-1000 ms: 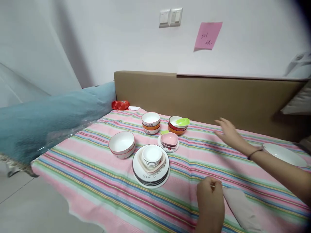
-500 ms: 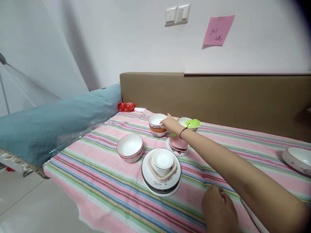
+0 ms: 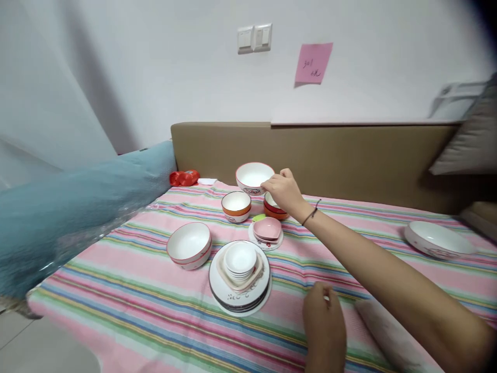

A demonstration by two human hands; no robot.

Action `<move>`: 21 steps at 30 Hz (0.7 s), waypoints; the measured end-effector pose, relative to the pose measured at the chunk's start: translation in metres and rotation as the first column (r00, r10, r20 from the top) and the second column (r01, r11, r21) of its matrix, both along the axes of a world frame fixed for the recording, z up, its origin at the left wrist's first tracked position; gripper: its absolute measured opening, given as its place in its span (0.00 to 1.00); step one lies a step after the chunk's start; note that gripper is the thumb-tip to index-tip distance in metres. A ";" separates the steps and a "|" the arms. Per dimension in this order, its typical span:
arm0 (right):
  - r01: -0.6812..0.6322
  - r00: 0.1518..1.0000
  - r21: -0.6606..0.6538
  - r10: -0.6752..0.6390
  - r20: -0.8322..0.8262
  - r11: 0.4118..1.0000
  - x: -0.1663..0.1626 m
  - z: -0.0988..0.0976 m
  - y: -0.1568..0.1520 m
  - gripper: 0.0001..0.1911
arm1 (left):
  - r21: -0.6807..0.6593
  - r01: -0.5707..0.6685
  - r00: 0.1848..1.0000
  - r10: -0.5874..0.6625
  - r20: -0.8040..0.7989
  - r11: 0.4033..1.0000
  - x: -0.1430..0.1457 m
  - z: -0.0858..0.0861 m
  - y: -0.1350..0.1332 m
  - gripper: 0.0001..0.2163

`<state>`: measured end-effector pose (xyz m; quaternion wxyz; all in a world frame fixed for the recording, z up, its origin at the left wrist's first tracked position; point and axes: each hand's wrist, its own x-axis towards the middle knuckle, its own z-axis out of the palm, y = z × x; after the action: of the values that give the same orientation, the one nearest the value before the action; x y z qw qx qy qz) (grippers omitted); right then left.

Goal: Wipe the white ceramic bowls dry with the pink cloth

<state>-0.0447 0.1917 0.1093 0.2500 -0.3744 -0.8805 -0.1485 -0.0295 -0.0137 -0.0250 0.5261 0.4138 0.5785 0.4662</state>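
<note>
My right hand (image 3: 285,190) pinches the edge of a white bowl (image 3: 253,175) with a red rim and a dark pattern. The bowl is raised above a stack of bowls (image 3: 236,207) with an orange band. Behind my wrist stands a dark-red and orange bowl stack (image 3: 274,210), partly covered by the hand. My left hand (image 3: 325,324) is loosely closed, low over the cloth, with nothing visible in it. To its left are stacked black-rimmed plates (image 3: 217,282), topped by a heart-shaped dish (image 3: 256,277) and small white bowls (image 3: 240,257).
Pink dishes (image 3: 267,228) rest on small plates beside a green piece (image 3: 258,218). Two red-rimmed bowls (image 3: 189,243) stand left; an oval white dish (image 3: 437,238) lies right. Red rolls (image 3: 184,178) sit by the brown headboard (image 3: 221,142). Striped cloth (image 3: 155,305) covers the bed.
My right hand has lifted the red-rimmed bowl off the banded stack and moved it slightly right. The view has turned to the right. My left hand stays low and closed.
</note>
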 end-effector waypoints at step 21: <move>-0.109 0.906 -0.485 -0.114 -0.408 0.868 0.208 -0.058 -0.211 0.05 | -0.162 0.006 0.329 0.151 0.932 0.987 0.059 0.013 0.007 0.23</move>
<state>0.1631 -0.0196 0.0517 0.3299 -0.4501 -0.8127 0.1675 0.0291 -0.0071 -0.0115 0.7688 0.0052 0.2160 0.6018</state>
